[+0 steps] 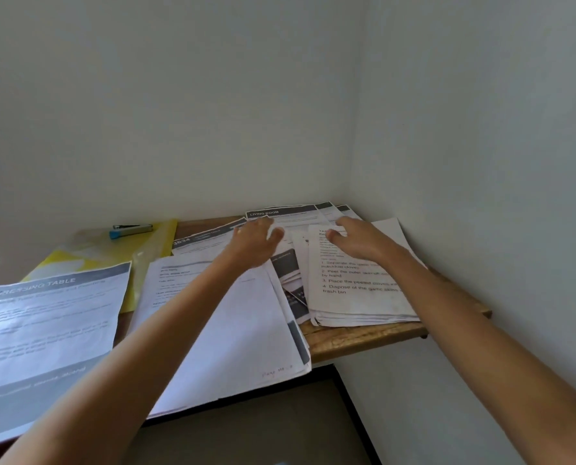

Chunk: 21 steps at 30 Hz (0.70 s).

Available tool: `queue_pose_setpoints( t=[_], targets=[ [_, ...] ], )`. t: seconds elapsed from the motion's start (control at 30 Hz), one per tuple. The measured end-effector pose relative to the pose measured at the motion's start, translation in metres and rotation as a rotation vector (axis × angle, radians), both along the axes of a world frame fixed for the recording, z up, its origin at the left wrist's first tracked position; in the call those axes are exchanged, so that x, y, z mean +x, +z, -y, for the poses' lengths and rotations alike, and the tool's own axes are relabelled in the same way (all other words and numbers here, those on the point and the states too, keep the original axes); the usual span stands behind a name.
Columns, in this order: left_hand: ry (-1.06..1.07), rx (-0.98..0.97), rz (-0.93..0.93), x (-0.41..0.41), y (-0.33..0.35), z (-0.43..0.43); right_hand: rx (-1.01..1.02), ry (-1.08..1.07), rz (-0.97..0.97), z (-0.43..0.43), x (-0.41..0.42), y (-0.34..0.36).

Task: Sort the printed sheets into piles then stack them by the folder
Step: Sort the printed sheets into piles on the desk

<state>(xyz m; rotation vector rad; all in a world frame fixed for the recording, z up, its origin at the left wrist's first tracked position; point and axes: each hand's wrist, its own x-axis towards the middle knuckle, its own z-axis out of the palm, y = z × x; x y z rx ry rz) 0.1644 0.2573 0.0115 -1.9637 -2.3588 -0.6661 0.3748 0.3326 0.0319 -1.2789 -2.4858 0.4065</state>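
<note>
Left hand [256,245] and right hand [358,241] spread open over the jumbled sheets [357,297] centre-right. The yellow folder [162,239] lies left of centre. Best slide one sheet free, matching headings.

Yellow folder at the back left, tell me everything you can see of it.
The yellow folder looks like glossy, translucent plastic and lies flat on the wooden table, far left by the wall. A blue-capped marker rests on its far end; the DRESSING TABLE sheet covers its near corner. The left hand and right hand are away from it.
</note>
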Motion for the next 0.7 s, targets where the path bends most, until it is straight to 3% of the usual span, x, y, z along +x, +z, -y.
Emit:
queue_pose_setpoints(
  t=[0.1, 0.23, 0.4, 0.7],
  targets=[
    [0.145, -0.006, -0.02, -0.033, -0.011, 0.0, -0.011, 0.079, -0.022, -0.01, -0.041, 0.001],
    [0.274, -0.123, 0.006, -0.05, -0.038, 0.009, -0.04, 0.131, 0.085, -0.026, -0.095, -0.01],
    [0.291, -0.245, -0.037, -0.052, -0.051, 0.006, -0.084, 0.035, 0.236, -0.049, -0.144, -0.025],
    [0.295, -0.236, -0.043, -0.056, -0.055, 0.004, -0.001, -0.061, 0.18, -0.056, -0.168, -0.029]
  ],
)
